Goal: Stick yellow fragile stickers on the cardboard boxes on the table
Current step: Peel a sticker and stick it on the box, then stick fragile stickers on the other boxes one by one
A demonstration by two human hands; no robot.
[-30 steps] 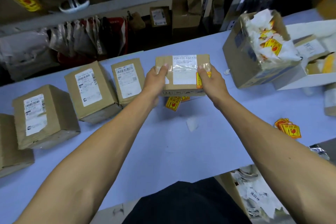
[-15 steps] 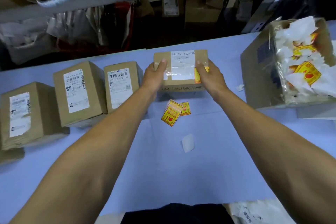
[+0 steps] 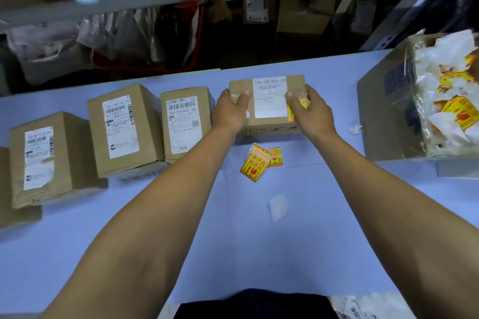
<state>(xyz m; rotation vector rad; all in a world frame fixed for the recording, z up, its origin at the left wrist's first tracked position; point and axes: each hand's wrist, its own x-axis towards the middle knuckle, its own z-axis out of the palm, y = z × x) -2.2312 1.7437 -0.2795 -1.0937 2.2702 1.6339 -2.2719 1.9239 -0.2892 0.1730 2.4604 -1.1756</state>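
On the counter, we hold a cardboard box in both grips: left hand and right hand clasp its ends, loose yellow stickers just beside

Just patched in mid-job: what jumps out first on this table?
Both hands, left hand and right hand, grip a box at the table's far middle, a yellow sticker already on its top under the right thumb. Loose stickers lie just in front of it, and three labelled boxes line up to its left.
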